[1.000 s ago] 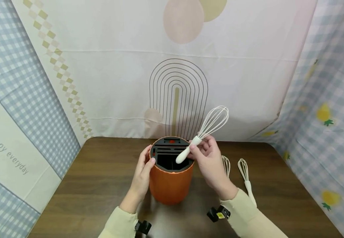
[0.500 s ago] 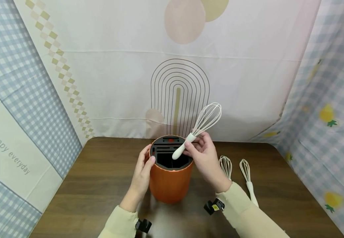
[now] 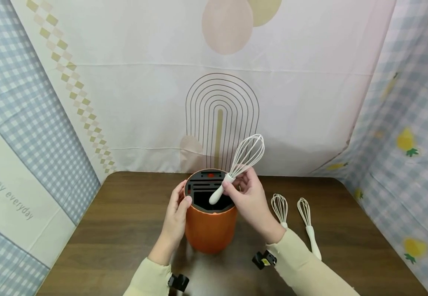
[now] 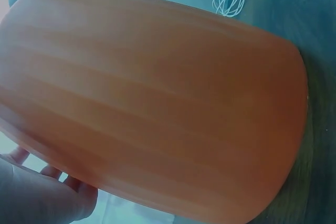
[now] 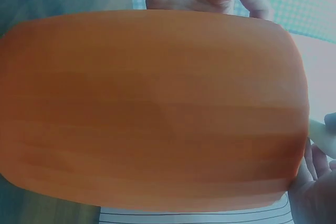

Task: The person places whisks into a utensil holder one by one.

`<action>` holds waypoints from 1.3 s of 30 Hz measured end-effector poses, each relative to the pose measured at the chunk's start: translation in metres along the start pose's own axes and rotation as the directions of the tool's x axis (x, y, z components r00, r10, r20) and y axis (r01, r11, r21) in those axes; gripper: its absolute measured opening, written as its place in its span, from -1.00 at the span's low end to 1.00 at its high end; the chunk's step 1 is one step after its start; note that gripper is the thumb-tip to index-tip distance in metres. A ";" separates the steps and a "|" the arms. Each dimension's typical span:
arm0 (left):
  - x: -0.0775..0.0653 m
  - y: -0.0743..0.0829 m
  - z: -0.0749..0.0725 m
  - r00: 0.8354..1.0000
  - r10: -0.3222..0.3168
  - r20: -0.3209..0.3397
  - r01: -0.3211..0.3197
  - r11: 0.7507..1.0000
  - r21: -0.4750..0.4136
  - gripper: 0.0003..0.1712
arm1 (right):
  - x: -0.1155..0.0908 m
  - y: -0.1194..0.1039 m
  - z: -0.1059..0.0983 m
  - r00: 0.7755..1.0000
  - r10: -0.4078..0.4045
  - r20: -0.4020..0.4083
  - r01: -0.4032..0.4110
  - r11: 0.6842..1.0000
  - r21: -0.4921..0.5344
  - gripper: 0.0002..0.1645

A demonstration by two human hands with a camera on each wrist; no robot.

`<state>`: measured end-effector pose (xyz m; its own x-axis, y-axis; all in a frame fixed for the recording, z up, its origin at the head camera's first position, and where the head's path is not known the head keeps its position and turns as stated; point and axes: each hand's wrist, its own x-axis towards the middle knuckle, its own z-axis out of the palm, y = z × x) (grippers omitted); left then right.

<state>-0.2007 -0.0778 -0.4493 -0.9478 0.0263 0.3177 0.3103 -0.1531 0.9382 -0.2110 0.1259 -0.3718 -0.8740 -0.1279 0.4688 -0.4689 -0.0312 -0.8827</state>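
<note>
An orange utensil holder (image 3: 211, 232) with a black slotted insert (image 3: 203, 186) in its top stands upright on the table. My left hand (image 3: 175, 220) grips its left side, thumb at the rim and fingers round the far side. In my right hand (image 3: 252, 205) I pinch a white whisk (image 3: 248, 155) near the top of its handle. The whisk leans, wires up and to the right, its handle end (image 3: 214, 200) pointing down over the large front opening. In the right wrist view the holder's wall fills most of the picture, with a bit of the handle (image 5: 323, 137) showing beside it.
Two more white whisks lie on the brown wooden table (image 3: 125, 230): one whisk (image 3: 280, 207) just right of my right wrist, another whisk (image 3: 310, 230) farther right. A patterned cloth (image 3: 143, 102) hangs behind the table, and checked cloth (image 3: 414, 102) hangs at the right.
My right hand has moved the whisk left, and its handle end now sits farther over the opening. My left hand keeps its grip on the holder.
</note>
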 end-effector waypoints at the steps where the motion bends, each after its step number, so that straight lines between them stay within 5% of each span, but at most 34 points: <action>1: 0.000 0.000 0.000 1.000 0.001 -0.001 -0.001 1.000 -0.001 -0.46 | 0.000 0.000 0.001 1.000 -0.003 0.003 0.003 1.000 -0.009 -0.49; 14: -0.004 0.002 -0.001 0.999 -0.040 -0.008 0.041 0.999 0.026 -0.41 | -0.003 0.006 0.003 0.999 0.037 0.019 -0.034 0.993 -0.110 -0.33; 39: -0.004 -0.004 0.005 1.000 0.001 -0.011 -0.001 1.000 0.007 -0.40 | -0.004 0.004 0.003 0.996 0.023 0.088 0.008 0.942 -0.335 -0.02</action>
<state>-0.1981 -0.0728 -0.4533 -0.9482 0.0150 0.3172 0.3118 -0.1457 0.9389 -0.2091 0.1229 -0.3772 -0.8700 -0.2156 0.4434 -0.4912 0.3016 -0.8172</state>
